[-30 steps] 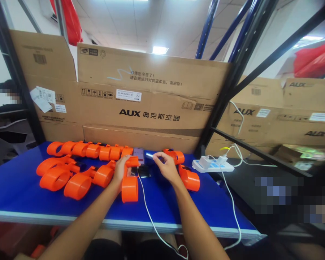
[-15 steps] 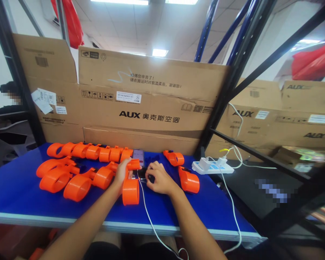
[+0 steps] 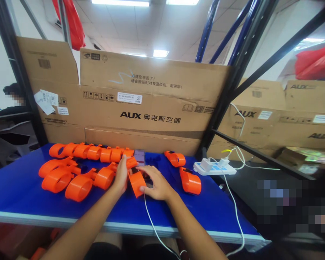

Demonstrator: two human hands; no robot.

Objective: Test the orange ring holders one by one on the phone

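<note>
Between my hands is an orange plastic piece with a wide ring [image 3: 137, 183], tilted above the blue tabletop. My left hand [image 3: 121, 177] is closed on its upper end from the left side. My right hand [image 3: 158, 185] grips it from the right, thumb against the ring and fingers bent over its far side, where they hide part of it. A white cable [image 3: 151, 219] runs from beneath the piece towards the table's front edge; its upper end is hidden. Behind my hands lies a phone [image 3: 139, 156] with its screen lit.
Several similar orange ring pieces [image 3: 79, 187] stand in rows on the left of the blue table [image 3: 105, 207]. Two more [image 3: 191, 182] sit at the right. A white power strip [image 3: 215, 168] with plugs lies near the black rack post. Tall cardboard [image 3: 151, 104] stands behind.
My right hand has moved from beside the orange piece onto its ring. The ring has tilted and shifted slightly right. The black part near my right fingers is now mostly covered.
</note>
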